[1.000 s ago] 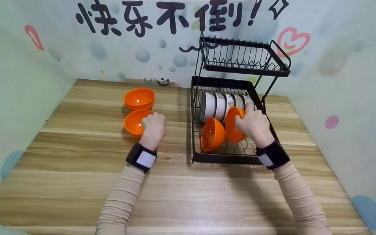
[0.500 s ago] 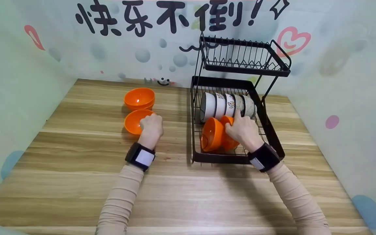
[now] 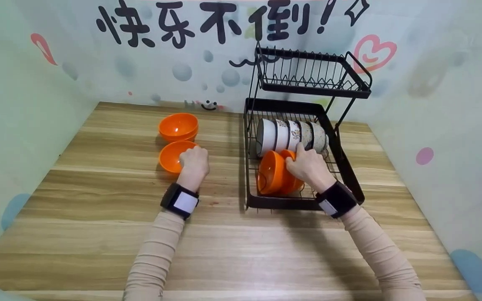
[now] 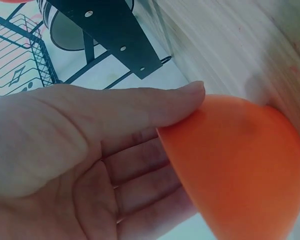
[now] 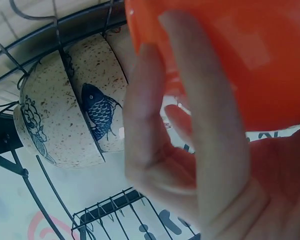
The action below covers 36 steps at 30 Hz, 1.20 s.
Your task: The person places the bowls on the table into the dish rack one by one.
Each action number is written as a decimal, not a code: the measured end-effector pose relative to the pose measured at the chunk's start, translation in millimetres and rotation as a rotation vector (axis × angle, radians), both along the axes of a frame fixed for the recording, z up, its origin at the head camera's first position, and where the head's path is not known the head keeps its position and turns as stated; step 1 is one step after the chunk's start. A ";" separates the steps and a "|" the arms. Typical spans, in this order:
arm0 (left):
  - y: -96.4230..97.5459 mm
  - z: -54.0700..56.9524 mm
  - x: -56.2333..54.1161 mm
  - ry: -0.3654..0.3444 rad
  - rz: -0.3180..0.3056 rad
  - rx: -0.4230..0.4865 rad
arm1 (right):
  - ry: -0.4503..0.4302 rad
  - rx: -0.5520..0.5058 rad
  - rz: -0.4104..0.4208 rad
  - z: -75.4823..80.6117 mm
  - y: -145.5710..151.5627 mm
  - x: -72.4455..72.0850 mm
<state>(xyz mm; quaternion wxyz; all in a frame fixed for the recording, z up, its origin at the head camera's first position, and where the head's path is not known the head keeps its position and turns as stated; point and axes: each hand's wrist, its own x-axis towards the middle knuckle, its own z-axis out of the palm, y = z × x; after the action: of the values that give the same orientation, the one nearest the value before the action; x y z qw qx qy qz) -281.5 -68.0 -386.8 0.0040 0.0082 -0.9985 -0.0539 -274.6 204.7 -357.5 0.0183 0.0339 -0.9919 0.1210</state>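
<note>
My left hand [image 3: 195,163] pinches the rim of an orange bowl [image 3: 170,156] that sits upright on the wooden table; the left wrist view shows the thumb on the outside of this bowl [image 4: 245,165]. My right hand [image 3: 310,167] holds an orange bowl [image 3: 293,184] on its side in the lower tier of the black dish rack [image 3: 295,203], partly covering it. In the right wrist view, fingertips lie against that bowl [image 5: 270,65]. Another tilted orange bowl [image 3: 271,173] stands just left of it, overlapping it in the head view.
Behind the left-hand bowl is a stack of orange bowls [image 3: 178,125]. A row of several patterned bowls [image 3: 283,136] stands on edge in the rack, behind the orange ones. The rack's upper tier [image 3: 312,90] overhangs the back; printed walls enclose the table.
My right hand has moved left and slightly down with its orange bowl, bringing it close against the neighbouring orange bowl in the rack. The left hand has barely moved.
</note>
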 end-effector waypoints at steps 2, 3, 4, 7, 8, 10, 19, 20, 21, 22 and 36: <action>0.2 0.0 0.6 0.003 -0.002 0.000 | -0.023 -0.010 0.008 -0.3 0.1 -1.3; 0.3 0.0 0.6 0.005 -0.003 0.000 | -0.033 -0.013 0.012 -0.3 0.2 -1.9; 0.4 0.0 1.0 0.008 -0.002 0.000 | -0.041 -0.015 0.016 -0.2 0.1 -2.3; 0.7 0.2 1.5 0.018 0.004 -0.005 | -0.057 -0.018 0.026 0.3 0.2 -3.3; 0.9 0.4 1.6 0.025 0.007 -0.009 | -0.061 -0.018 0.029 0.6 0.3 -3.4; 1.2 1.1 2.4 0.042 0.013 -0.018 | -0.068 -0.018 0.032 1.2 0.6 -3.3; 6.7 8.6 9.1 0.121 -0.004 -0.032 | -0.080 -0.015 0.051 4.3 2.9 -3.2; 7.6 9.7 10.1 0.128 -0.010 -0.032 | -0.079 -0.016 0.053 4.7 3.0 -3.0; 8.5 10.9 11.1 0.127 -0.015 -0.033 | -0.076 -0.017 0.053 5.2 3.2 -2.8; 9.5 12.1 11.9 0.129 -0.020 -0.035 | -0.072 -0.017 0.054 5.5 3.3 -2.6; 24.4 26.0 28.9 0.408 -0.127 -0.072 | -0.019 -0.135 0.068 18.0 6.4 -1.6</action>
<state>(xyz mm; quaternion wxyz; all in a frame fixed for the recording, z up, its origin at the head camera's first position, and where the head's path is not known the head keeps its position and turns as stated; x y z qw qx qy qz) -252.6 -43.6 -360.8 0.2027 -0.0661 -0.9768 -0.0191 -276.2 211.1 -339.5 0.0068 0.0650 -0.9799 0.1884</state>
